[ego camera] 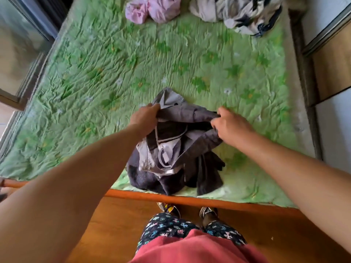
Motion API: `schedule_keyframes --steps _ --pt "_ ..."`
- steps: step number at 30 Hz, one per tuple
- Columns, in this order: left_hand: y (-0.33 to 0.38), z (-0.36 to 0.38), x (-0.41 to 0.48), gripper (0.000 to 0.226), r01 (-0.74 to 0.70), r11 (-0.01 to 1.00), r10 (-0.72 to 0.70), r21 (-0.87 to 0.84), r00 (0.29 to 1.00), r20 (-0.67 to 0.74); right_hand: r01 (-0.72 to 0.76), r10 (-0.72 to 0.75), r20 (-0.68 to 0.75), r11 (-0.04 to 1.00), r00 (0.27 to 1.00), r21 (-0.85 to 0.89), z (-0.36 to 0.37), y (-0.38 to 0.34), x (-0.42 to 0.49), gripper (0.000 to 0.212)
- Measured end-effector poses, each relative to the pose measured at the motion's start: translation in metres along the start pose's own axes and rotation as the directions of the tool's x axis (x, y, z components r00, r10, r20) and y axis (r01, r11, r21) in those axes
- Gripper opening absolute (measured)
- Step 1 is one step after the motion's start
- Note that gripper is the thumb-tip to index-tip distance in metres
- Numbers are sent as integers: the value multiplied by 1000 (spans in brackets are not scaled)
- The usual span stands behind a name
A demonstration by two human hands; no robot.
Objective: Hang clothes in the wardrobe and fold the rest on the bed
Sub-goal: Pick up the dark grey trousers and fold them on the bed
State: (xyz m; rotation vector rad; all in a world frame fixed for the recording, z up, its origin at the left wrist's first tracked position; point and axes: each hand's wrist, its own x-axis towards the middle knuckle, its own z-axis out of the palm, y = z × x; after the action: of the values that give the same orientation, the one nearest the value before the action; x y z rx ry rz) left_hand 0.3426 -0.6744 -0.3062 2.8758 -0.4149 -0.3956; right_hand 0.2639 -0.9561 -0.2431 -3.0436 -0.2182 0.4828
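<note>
A dark grey garment (176,149) with paler lining lies bunched near the front edge of the bed (114,73), which has a green flowered cover. My left hand (146,116) grips the garment's upper left edge. On the upper right edge my right hand (229,124) pinches the cloth. Between the two hands the top hem is lifted and stretched. The lower part of the garment sags in folds onto the cover.
A pink garment (152,8) and a white garment with dark print (241,12) lie crumpled at the far end of the bed. A wooden bed rail (209,200) runs along the front. A wardrobe front (330,69) stands right, a glass door (17,50) left.
</note>
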Motion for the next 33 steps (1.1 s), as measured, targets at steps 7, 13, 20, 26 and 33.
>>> schedule_keyframes --steps 7,13,20,26,33 --pt "61 -107 6 21 -11 997 -9 -75 967 -256 21 15 114 950 993 -311 -62 53 -19 41" --pt "114 -192 8 45 -22 989 -36 -149 927 -374 -55 41 -105 990 994 -131 -118 85 -28 33" --pt "151 -286 3 27 -49 997 65 62 957 -283 -38 69 -347 995 935 96 -203 128 -43 46" --pt "190 -293 7 38 -98 947 170 307 961 -219 167 62 -517 908 854 384 -285 109 -48 41" --pt "217 -266 34 28 -295 955 259 -43 891 -372 165 -20 -493 953 870 254 -295 123 -57 38"
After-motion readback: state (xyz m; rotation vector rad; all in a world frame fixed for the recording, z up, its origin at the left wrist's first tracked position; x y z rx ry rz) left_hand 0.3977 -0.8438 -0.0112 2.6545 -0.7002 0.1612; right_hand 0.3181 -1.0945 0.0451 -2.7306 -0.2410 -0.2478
